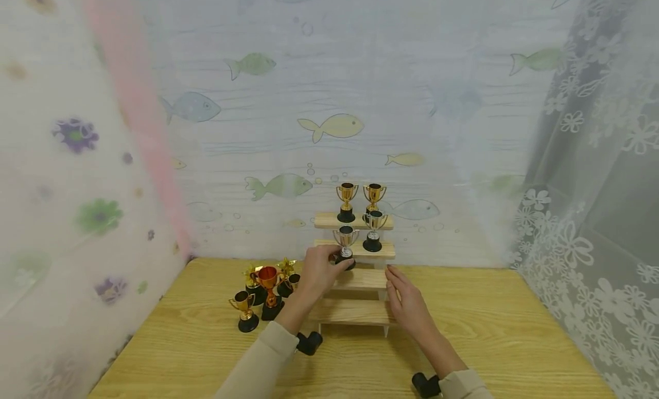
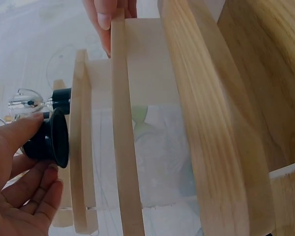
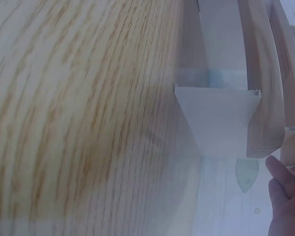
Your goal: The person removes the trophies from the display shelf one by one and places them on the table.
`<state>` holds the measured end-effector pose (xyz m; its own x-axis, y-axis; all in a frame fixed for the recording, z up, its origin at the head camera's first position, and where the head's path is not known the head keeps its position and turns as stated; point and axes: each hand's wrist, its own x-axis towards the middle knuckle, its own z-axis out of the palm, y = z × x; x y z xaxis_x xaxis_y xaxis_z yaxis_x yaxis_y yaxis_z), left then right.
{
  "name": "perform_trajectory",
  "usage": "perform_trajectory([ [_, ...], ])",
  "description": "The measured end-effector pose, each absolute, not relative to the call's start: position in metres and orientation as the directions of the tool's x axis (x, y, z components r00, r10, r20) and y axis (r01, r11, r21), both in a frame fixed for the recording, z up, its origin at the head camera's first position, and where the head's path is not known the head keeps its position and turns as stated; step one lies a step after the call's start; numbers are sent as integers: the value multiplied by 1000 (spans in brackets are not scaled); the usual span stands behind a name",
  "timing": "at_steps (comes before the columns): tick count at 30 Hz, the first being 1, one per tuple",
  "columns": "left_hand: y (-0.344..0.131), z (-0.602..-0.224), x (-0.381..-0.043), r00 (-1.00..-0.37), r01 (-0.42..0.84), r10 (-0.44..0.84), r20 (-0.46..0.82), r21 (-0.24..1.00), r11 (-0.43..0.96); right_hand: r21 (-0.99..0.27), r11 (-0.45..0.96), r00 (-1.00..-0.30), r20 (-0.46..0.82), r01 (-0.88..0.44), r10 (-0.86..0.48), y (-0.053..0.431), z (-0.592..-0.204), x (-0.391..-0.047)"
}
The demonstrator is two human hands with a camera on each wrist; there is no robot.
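My left hand [image 1: 318, 273] pinches the black base of a small silver trophy [image 1: 346, 237] between thumb and fingers. In the left wrist view the base [image 2: 60, 140] is tilted and close to a shelf edge; whether it touches the wood I cannot tell. A second silver trophy [image 1: 373, 242] stands on the upper-middle step, to the right. Two gold trophies [image 1: 347, 194] stand on the top step of a wooden tiered stand [image 1: 355, 311]. My right hand [image 1: 409, 304], fingers extended, rests at the stand's right side, its fingertips [image 3: 275, 166] by the shelf ends.
Left of the stand on the wooden table [image 1: 489, 330] are a gold trophy [image 1: 245, 310], a red-cupped trophy [image 1: 269, 282], and star-topped trophies [image 1: 286, 267], partly hidden by my left arm. A curtain with fish prints [image 1: 337, 126] hangs behind; a lace curtain [image 1: 576, 250] hangs at right.
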<state>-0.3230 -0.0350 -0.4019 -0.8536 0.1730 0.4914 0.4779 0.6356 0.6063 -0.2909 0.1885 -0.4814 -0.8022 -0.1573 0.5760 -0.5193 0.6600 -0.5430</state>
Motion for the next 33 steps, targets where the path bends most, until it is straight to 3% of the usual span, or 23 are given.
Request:
perform_trajectory([
  [6, -34, -411, -311, -865, 477, 205, 458, 624, 619, -543, 664, -804, 575, -514, -151, 188, -482, -291],
  [12, -32, -419, -303, -838, 527, 232, 494, 619, 582, -558, 665, -818, 557, -497, -144, 188, -482, -291],
  [33, -25, -438, -288, -862, 502, 257, 437, 664, 554, -563, 675, -835, 532, -476, -145, 189, -483, -294],
])
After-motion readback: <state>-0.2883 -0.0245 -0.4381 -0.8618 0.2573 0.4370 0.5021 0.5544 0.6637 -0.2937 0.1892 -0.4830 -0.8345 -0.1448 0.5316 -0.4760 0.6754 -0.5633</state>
